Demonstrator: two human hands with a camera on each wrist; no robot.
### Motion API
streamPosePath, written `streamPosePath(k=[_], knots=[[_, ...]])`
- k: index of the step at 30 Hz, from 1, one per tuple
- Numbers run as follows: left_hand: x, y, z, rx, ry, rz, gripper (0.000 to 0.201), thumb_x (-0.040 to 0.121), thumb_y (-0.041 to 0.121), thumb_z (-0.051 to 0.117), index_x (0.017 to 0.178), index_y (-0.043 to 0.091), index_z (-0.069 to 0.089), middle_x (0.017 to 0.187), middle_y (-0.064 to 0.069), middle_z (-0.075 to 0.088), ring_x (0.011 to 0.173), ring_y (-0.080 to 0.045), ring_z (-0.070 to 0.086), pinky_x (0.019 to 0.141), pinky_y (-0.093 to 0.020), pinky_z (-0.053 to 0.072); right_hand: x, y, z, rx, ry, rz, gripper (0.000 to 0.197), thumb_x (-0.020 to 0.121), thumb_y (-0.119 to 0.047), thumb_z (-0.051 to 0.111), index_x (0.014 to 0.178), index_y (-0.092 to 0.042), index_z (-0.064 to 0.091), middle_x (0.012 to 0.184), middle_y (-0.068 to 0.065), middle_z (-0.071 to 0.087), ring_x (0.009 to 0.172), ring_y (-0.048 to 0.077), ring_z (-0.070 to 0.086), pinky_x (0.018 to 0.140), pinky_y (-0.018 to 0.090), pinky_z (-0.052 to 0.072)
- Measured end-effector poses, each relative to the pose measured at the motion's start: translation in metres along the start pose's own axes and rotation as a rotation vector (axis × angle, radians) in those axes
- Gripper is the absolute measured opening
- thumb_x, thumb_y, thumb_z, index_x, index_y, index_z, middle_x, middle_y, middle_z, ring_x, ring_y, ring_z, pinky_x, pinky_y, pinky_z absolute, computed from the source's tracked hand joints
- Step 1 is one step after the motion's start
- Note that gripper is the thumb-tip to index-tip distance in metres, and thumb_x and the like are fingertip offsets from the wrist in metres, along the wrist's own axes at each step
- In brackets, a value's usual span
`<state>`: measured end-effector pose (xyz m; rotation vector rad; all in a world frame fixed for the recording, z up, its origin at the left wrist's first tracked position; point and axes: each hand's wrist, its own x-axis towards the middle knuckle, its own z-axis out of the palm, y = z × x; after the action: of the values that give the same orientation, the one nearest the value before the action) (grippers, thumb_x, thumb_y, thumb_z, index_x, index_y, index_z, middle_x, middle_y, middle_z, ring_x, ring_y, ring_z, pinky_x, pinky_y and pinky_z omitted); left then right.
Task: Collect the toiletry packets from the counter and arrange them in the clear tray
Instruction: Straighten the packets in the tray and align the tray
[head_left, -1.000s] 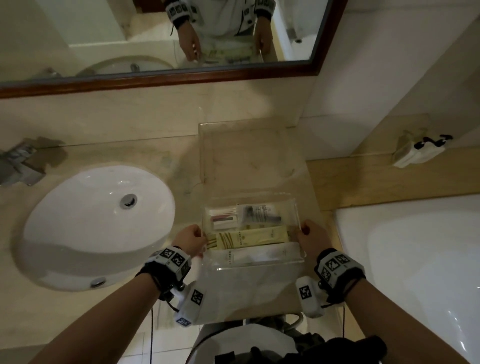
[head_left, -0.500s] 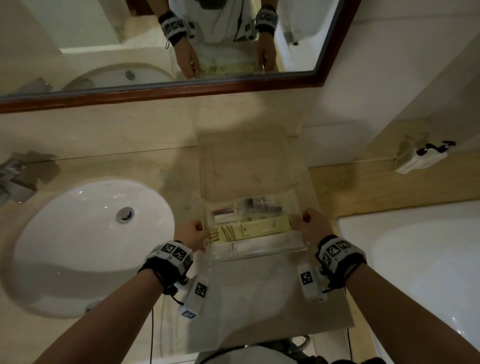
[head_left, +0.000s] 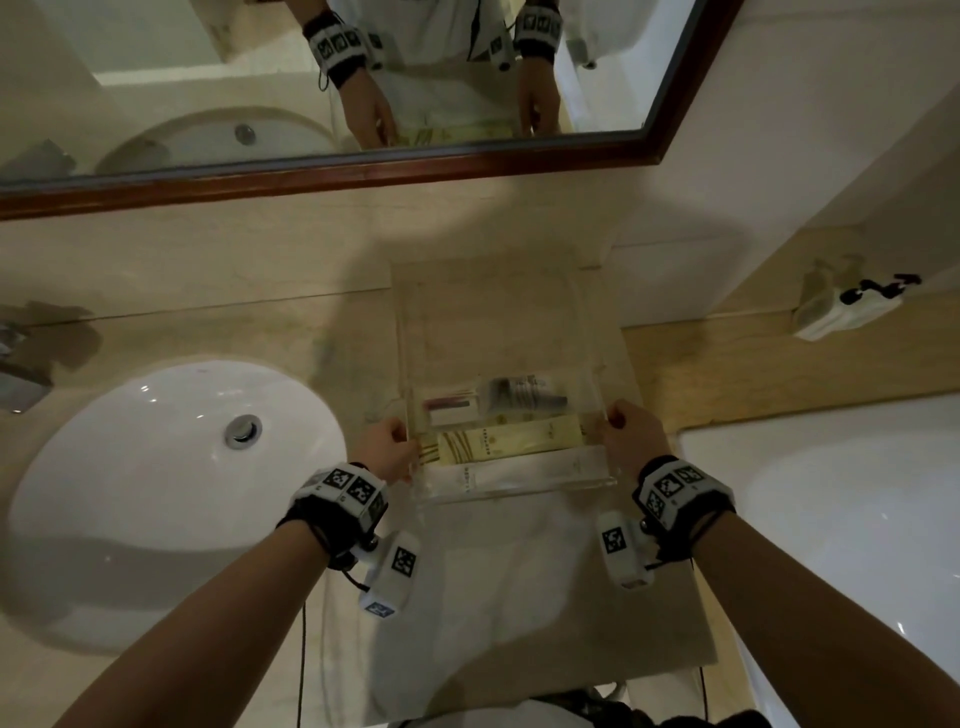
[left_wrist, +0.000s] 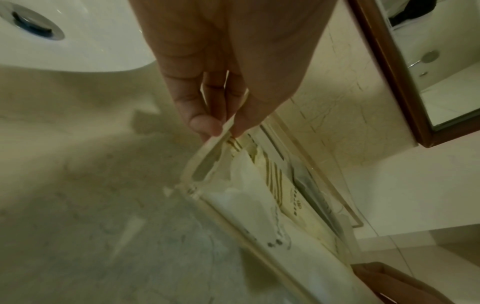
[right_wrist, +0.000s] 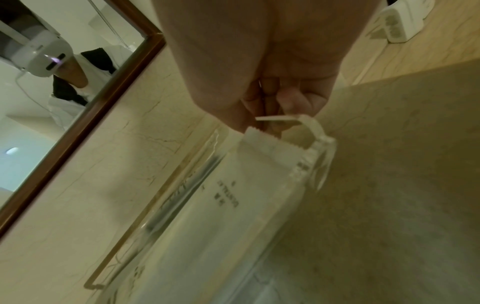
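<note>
Tray (head_left: 506, 486) farther from counter edge, between hands (head_left: 387, 448).

A white oval sink (head_left: 156, 499) is set into the beige marble tabletop (head_left: 218, 322) — its metal drain (head_left: 242, 430) sits toward the back. A mirror (head_left: 332, 78) in a dark wooden frame hangs on the wall above. To the right lies a white bathtub (head_left: 852, 525); a white device (head_left: 847, 306) rests on the ledge behind it.
</note>
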<state>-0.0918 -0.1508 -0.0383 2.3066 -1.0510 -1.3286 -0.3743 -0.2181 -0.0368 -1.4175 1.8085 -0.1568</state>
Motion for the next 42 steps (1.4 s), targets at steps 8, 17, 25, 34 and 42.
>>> streamPosePath(k=[8, 17, 25, 34, 42], knots=[[0.003, 0.002, -0.003, 0.079, 0.027, 0.012, 0.027, 0.083, 0.008, 0.055, 0.061, 0.015, 0.042, 0.058, -0.005, 0.053, 0.063, -0.026, 0.059, 0.074, -0.043, 0.055, 0.000, 0.004, 0.004, 0.049, 0.073, -0.062, 0.022, 0.088, -0.010, 0.051, 0.069, -0.009, 0.040, 0.069, 0.006, 0.044, 0.064, 0.020, 0.040, 0.052, 0.025, 0.032], [0.005, 0.006, 0.000, 0.014, 0.034, -0.045, 0.021, 0.084, 0.012, 0.057, 0.065, 0.017, 0.050, 0.060, -0.003, 0.058, 0.069, -0.027, 0.063, 0.079, -0.042, 0.056, 0.016, 0.000, 0.005, 0.003, 0.066, -0.062, 0.017, 0.089, -0.013, 0.050, 0.074, -0.008, 0.044, 0.074, 0.008, 0.047, 0.069, 0.021, 0.044, 0.057, 0.029, 0.035], [-0.007, 0.008, 0.003, -0.198, 0.004, -0.212, 0.026, 0.091, 0.026, 0.055, 0.071, 0.008, 0.054, 0.062, -0.007, 0.056, 0.054, -0.020, 0.056, 0.055, -0.030, 0.050, 0.008, 0.003, 0.004, 0.123, 0.000, 0.109, 0.029, 0.091, -0.034, 0.051, 0.100, -0.006, 0.053, 0.092, 0.007, 0.054, 0.081, 0.022, 0.049, 0.069, 0.029, 0.037], [-0.040, 0.006, 0.014, -0.477, -0.190, -0.481, 0.046, 0.094, 0.041, 0.042, 0.071, 0.002, 0.051, 0.071, -0.019, 0.058, 0.060, -0.027, 0.057, 0.056, -0.032, 0.052, -0.004, 0.023, -0.001, 0.177, -0.173, 0.250, 0.041, 0.094, -0.043, 0.041, 0.080, -0.005, 0.052, 0.061, 0.009, 0.055, 0.051, 0.021, 0.049, 0.048, 0.024, 0.037], [-0.025, 0.011, 0.016, -0.481, -0.056, -0.316, 0.013, 0.096, 0.009, 0.042, 0.103, -0.001, 0.038, 0.066, -0.015, 0.051, 0.037, -0.019, 0.057, 0.029, -0.020, 0.046, 0.006, 0.011, -0.003, 0.258, -0.134, 0.128, 0.017, 0.094, -0.021, 0.047, 0.095, -0.003, 0.047, 0.063, 0.010, 0.055, 0.052, 0.022, 0.050, 0.049, 0.029, 0.044]])
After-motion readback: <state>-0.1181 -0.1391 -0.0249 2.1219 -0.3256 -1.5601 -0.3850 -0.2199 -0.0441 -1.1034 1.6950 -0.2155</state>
